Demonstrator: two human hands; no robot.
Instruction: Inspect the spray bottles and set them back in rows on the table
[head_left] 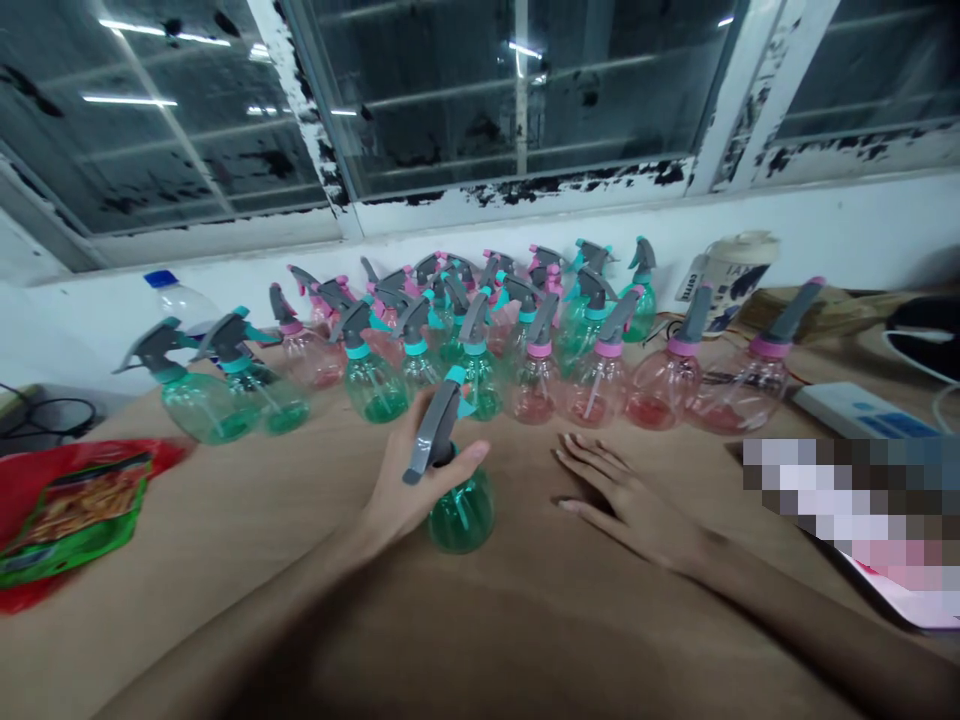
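Note:
In the head view, my left hand (409,480) is wrapped round the neck of a green spray bottle (461,515) with a grey trigger head and a teal nozzle. The bottle is at the middle of the wooden table, nearly upright, in front of the others. My right hand (637,500) lies with its fingers stretched out over the table, right of that bottle and holding nothing. Just beyond its fingertips stand pink spray bottles (592,390) with grey heads. More green spray bottles (375,385) stand in the row behind my left hand.
At the left lie a red and green food packet (82,510) and, farther back, a blue-capped plastic bottle (180,300). A printed cup (731,280), a white box (862,410) and a blurred-out flat object (900,600) are at the right. A window (517,100) rises behind the table.

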